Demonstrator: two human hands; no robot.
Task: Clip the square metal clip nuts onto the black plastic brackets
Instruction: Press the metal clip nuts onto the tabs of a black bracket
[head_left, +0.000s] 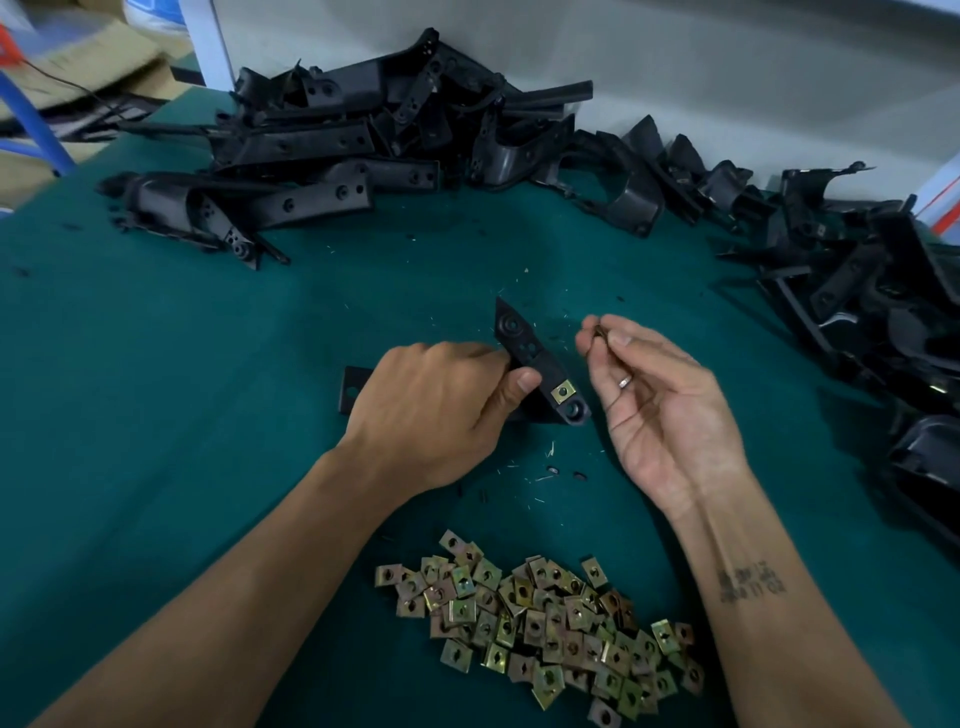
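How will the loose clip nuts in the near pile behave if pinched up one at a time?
Clip nuts look thin, flat and small, so probably light and stiff. Plated metal suggests slippery. They overlap in the heap, so neighbours will likely shift or snag.

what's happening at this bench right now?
A person is fitting clip nuts to brackets by hand. The left hand grips a black plastic bracket that already has one clip nut on its near end. The right hand pinches a small piece at its fingertips, likely the next nut. Loose clip nuts lie nearest the person, and piled brackets sit at the back of the green mat.
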